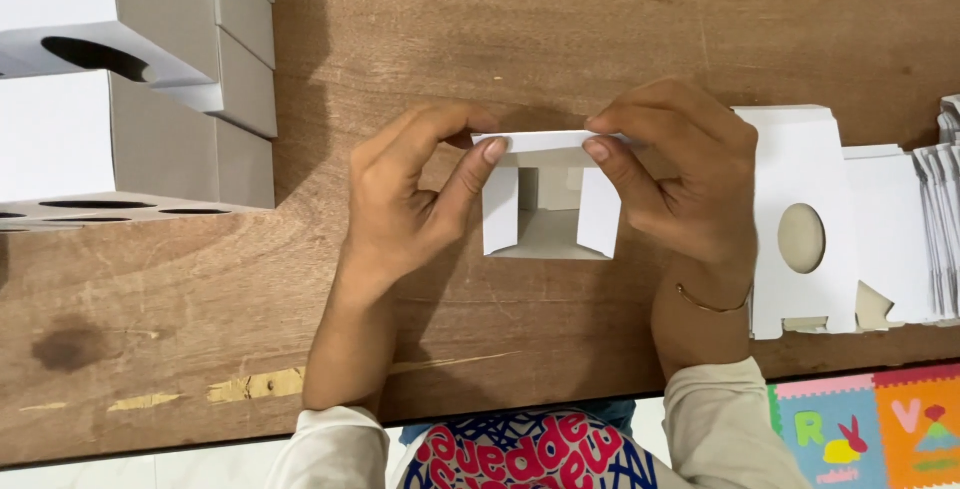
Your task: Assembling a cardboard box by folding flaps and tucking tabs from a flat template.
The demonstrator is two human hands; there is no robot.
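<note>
Both hands, the left hand (405,194) and the right hand (680,184), pinch a small white box (548,197) that is half folded, with its end flaps not shut yet.

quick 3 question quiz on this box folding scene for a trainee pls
1. True or false: both hands grip the small white box.
2. Which lies to the right of the right hand? A) flat box blanks B) scissors C) tape roll
3. What shape is the hole in the top blank?

Key
1. True; the left hand pinches the box's top flap too.
2. A
3. Oval
</note>
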